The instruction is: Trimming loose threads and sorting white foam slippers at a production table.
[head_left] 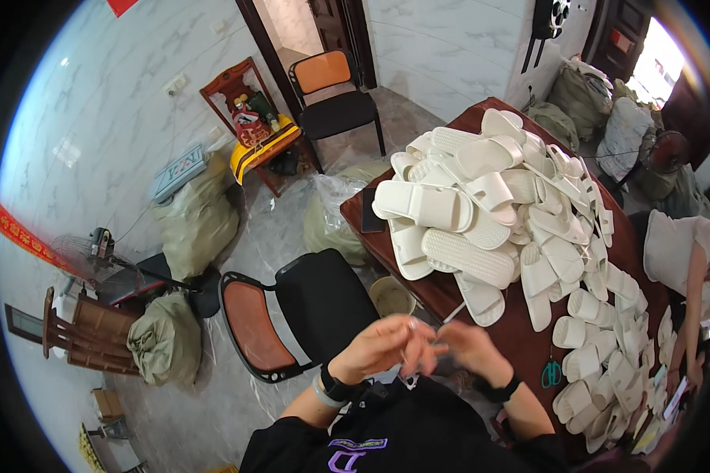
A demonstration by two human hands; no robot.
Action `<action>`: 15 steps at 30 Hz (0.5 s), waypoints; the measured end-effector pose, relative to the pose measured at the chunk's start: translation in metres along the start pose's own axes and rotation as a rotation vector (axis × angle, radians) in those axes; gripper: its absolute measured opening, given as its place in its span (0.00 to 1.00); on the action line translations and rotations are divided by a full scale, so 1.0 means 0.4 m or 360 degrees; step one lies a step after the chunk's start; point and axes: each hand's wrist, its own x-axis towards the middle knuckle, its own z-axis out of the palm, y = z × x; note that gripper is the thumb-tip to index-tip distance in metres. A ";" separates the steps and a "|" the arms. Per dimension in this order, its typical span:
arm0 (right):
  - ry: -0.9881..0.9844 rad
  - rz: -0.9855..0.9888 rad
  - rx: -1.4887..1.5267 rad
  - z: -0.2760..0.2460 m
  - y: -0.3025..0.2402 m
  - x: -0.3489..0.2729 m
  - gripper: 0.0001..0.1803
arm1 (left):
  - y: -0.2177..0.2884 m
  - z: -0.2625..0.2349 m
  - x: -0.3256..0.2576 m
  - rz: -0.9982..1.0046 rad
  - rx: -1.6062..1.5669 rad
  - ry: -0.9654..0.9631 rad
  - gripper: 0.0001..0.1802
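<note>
Small item (412, 364) between both hands' fingertips (418, 347)

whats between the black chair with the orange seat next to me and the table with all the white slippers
In the head view, a small round bucket stands on the floor between the black chair and the brown table edge, just below the slipper pile.

A rectangular grey-blue sign plate (178, 171) is lying tilted atop a stuffed sack by the left wall. A long red banner (25, 238) is hanging along that wall, and a red paper corner (121, 6) is showing at the top edge.
</note>
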 end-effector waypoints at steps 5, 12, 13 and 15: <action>-0.0377 0.0035 0.0231 0.015 -0.277 0.105 0.08 | 0.082 -0.114 -0.082 -0.0146 0.2135 0.0115 0.14; 0.0057 0.0162 0.0274 0.062 -0.290 0.130 0.05 | 0.087 -0.147 -0.145 -0.0716 0.1777 0.0339 0.18; 0.0047 0.0164 0.0273 0.070 -0.283 0.124 0.05 | 0.086 -0.147 -0.156 -0.0714 0.1769 0.0345 0.18; 0.0163 0.0170 0.0303 0.085 -0.265 0.111 0.04 | 0.080 -0.145 -0.178 -0.0946 0.1125 0.0154 0.18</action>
